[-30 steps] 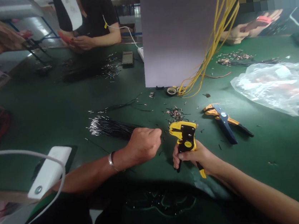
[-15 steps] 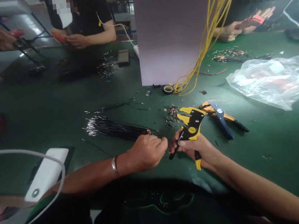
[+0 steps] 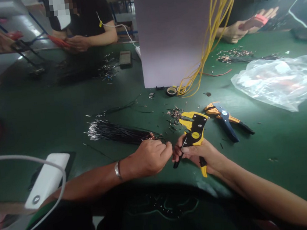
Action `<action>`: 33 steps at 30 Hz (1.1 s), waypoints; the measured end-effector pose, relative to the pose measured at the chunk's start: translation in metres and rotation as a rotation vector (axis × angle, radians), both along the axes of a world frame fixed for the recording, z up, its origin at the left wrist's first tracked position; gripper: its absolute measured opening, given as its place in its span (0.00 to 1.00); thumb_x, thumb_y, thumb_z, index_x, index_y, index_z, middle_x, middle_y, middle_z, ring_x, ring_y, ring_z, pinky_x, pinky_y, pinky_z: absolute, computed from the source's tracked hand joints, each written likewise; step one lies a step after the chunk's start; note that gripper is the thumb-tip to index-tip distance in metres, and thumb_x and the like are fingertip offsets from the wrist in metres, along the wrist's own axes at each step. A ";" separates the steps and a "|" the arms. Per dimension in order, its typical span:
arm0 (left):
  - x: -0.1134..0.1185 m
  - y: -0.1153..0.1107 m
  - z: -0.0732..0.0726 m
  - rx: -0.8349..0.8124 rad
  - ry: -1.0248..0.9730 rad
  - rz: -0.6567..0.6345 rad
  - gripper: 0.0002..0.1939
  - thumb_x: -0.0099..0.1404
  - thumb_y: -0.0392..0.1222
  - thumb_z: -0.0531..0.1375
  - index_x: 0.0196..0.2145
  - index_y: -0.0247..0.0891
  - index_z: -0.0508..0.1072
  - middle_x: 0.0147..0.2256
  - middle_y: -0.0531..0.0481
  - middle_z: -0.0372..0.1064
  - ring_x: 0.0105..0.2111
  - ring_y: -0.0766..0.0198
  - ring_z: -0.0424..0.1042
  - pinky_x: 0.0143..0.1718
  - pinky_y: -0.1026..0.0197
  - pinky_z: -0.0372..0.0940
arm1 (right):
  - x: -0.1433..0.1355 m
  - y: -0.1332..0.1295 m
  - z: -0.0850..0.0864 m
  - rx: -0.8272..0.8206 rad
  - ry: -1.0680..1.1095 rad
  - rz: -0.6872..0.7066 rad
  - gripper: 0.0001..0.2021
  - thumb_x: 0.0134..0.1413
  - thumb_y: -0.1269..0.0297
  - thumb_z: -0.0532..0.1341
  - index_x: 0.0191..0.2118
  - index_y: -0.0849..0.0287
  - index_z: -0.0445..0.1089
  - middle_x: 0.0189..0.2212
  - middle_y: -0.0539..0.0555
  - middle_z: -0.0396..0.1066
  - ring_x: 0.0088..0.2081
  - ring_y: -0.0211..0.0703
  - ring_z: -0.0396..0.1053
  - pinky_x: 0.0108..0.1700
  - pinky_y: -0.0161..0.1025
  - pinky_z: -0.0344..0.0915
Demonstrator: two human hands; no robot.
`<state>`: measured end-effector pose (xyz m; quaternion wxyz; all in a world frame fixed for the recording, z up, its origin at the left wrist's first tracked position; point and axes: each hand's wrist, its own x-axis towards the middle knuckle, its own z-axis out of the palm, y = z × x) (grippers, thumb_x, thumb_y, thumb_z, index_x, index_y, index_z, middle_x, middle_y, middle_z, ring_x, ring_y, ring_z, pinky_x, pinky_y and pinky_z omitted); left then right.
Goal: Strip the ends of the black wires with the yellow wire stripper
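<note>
A wiring workshop: green workbench (image 3: 44,105), wire bundles (image 3: 116,133), spare stripping pliers (image 3: 226,118), co-workers.

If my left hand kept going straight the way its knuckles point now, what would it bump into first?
The left hand points right, toward the right hand gripping the yellow-and-black wire stripper. Its fingertips almost touch the right hand's fingers, so it would probably meet those first, though depth is hard to judge.
</note>
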<state>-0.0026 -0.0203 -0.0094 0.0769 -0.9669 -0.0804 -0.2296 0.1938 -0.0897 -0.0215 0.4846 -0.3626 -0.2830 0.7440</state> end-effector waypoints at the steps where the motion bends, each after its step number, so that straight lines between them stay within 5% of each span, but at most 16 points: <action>1: 0.000 0.000 0.001 0.003 -0.001 0.000 0.10 0.63 0.30 0.51 0.41 0.27 0.68 0.21 0.50 0.66 0.22 0.65 0.66 0.22 0.61 0.60 | 0.000 0.000 -0.001 0.003 0.002 0.003 0.10 0.43 0.65 0.69 0.32 0.59 0.69 0.26 0.51 0.71 0.30 0.46 0.72 0.38 0.45 0.68; 11: -0.001 0.002 0.006 -0.104 0.084 -0.052 0.11 0.59 0.31 0.53 0.39 0.29 0.69 0.21 0.51 0.65 0.22 0.64 0.64 0.21 0.60 0.58 | 0.007 0.003 -0.002 0.017 -0.047 -0.023 0.10 0.39 0.69 0.70 0.29 0.60 0.69 0.22 0.50 0.71 0.26 0.46 0.72 0.35 0.47 0.69; 18: 0.002 0.006 0.010 -0.336 0.020 -0.077 0.09 0.59 0.30 0.51 0.27 0.35 0.68 0.19 0.53 0.64 0.19 0.66 0.63 0.21 0.62 0.56 | 0.011 0.004 -0.003 0.030 -0.058 -0.027 0.09 0.38 0.71 0.69 0.27 0.61 0.70 0.23 0.50 0.71 0.25 0.45 0.71 0.33 0.47 0.68; 25: 0.002 0.015 0.013 -0.728 -0.233 0.262 0.08 0.62 0.33 0.55 0.28 0.35 0.73 0.21 0.55 0.70 0.20 0.73 0.67 0.24 0.70 0.59 | 0.013 0.004 -0.001 0.088 -0.048 0.029 0.08 0.41 0.70 0.68 0.29 0.60 0.69 0.23 0.50 0.71 0.27 0.45 0.71 0.36 0.49 0.67; 33: -0.001 0.021 0.024 -0.547 -0.296 0.315 0.09 0.62 0.31 0.54 0.26 0.35 0.72 0.19 0.56 0.68 0.19 0.73 0.65 0.23 0.70 0.57 | 0.005 -0.004 -0.005 0.086 -0.075 0.153 0.08 0.43 0.71 0.67 0.32 0.62 0.70 0.26 0.53 0.73 0.29 0.45 0.71 0.39 0.48 0.67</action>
